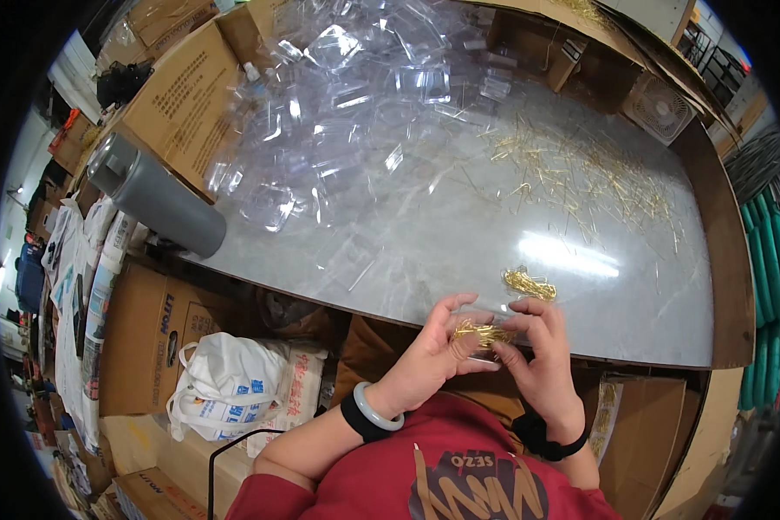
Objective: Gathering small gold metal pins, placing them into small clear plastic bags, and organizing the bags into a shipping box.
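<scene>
Just over the table's front edge, my two hands hold a bunch of gold-coloured wire hooks [487, 336] between them. A clear plastic edge shows around the bunch, apparently a small clear box. My left hand [429, 360] grips it from the left, thumb and fingers curled round that side. From the right, my right hand [542, 351] closes on it with thumb and bent fingers. On the table right behind my right fingers lies a small separate pile of gold wire hooks [529, 283]. The exact shape of the hooks is too small to tell.
Clear plastic boxes [338, 113] heap across the back left of the grey table [442, 251]. Loose gold wire pieces [589, 178] spread at the back right, near a small white fan [659, 106]. A grey tumbler [160, 195] stands at the left edge; cardboard [182, 108] walls it.
</scene>
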The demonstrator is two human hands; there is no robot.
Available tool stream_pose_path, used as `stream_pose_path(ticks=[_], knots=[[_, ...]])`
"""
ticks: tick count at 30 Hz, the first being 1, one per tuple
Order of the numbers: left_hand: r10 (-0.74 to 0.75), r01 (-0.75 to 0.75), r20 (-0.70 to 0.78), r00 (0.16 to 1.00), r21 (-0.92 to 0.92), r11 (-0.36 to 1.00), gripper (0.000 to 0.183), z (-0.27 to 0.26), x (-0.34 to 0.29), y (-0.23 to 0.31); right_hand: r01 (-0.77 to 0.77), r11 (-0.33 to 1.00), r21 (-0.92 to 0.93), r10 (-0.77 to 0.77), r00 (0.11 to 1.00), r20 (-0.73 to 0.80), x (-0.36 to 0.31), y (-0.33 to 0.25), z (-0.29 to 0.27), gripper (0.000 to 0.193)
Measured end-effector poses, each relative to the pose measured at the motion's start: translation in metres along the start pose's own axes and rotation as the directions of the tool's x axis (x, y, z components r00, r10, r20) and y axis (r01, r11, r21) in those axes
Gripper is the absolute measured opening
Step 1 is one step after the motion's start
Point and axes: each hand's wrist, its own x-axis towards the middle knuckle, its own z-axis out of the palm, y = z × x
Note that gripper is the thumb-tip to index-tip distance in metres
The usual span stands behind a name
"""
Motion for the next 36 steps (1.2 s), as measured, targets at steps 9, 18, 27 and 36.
stream_pose_path(ticks=[9, 18, 27, 36], knots=[[-0.100, 0.107, -0.083, 0.992, 0.092, 0.990, 0.040, 0.003, -0.003, 0.001, -0.032, 0.960, -0.278, -0.023, 0.981, -0.191, 0.010, 0.034, -0.014, 0.034], [-0.279, 0.281, -0.035, 0.960, 0.075, 0.957, 0.071, 0.012, 0.029, 0.016, 0.008, 0.929, -0.371, -0.051, 0.993, -0.108, 0.015, 0.048, 0.000, 0.034], [-0.356, 0.349, 0.075, 0.932, 0.091, 0.933, 0.067, 0.008, 0.038, 0.016, 0.057, 0.957, -0.284, -0.084, 0.993, -0.081, 0.012, 0.051, -0.011, 0.033], [-0.421, 0.420, -0.004, 0.907, -0.079, 0.904, 0.032, 0.000, -0.009, 0.006, 0.015, 0.942, -0.335, -0.056, 0.992, -0.114, 0.020, 0.047, -0.013, 0.026]])
